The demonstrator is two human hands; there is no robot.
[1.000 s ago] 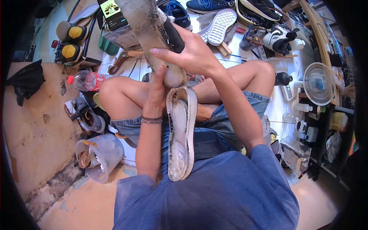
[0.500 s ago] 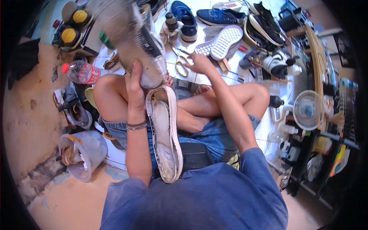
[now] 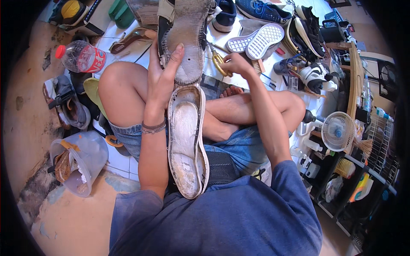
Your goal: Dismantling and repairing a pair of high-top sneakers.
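Note:
My left hand (image 3: 164,81) grips a worn dark shoe upper (image 3: 188,47), its frayed grey underside turned up and the thumb pressed on it. From the lower end of the upper, a pale hollow shoe sole (image 3: 184,141) extends toward my chest, its inside showing. The two parts meet at one end, but I cannot tell how firmly they are joined. To the right, my right hand (image 3: 237,65) is closed on the yellow handles of a pair of scissors (image 3: 218,63). Their blades point away, partly hidden beside the upper.
White-soled shoe bottoms (image 3: 260,40), a wooden brush (image 3: 258,66) and blue sneakers (image 3: 265,12) lie beyond my right hand. At left are a clear bottle with a red cap (image 3: 83,57) and a tipped plastic bucket (image 3: 92,149). A white fan (image 3: 337,131) stands at right.
My right hand has taken hold of the scissors, and they have turned a little. The shoe upper, blurred before, is now steadier and more upright in my left hand. The view has shifted.

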